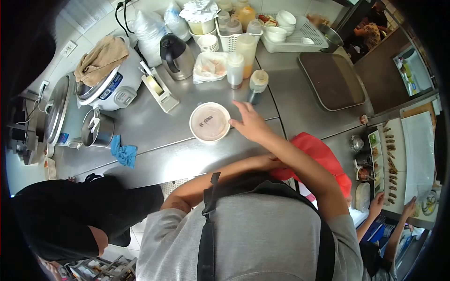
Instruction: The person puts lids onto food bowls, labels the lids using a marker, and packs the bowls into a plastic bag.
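A round white tub point(209, 122) with a lid and dark handwriting on top stands on the steel counter. My right hand point(251, 122) is just to its right, fingers spread and nothing held; the thumb tip is close to the rim, and I cannot tell if it touches. My left hand point(268, 162) is lower, by the counter's front edge, against a red, cloth-like item point(316, 150). My right forearm crosses over and hides the left fingers, so any grip there does not show. A squeeze bottle with dark contents point(257, 86) stands beyond my right hand.
Behind are more squeeze bottles point(235, 70), a steel jug point(176, 56), a tape dispenser point(159, 89) and a rice cooker point(110, 84). A blue cloth point(123, 151) lies left, a dark tray point(332, 79) right. One person in black point(84, 215) stands left; another's hands point(377, 205) work far right.
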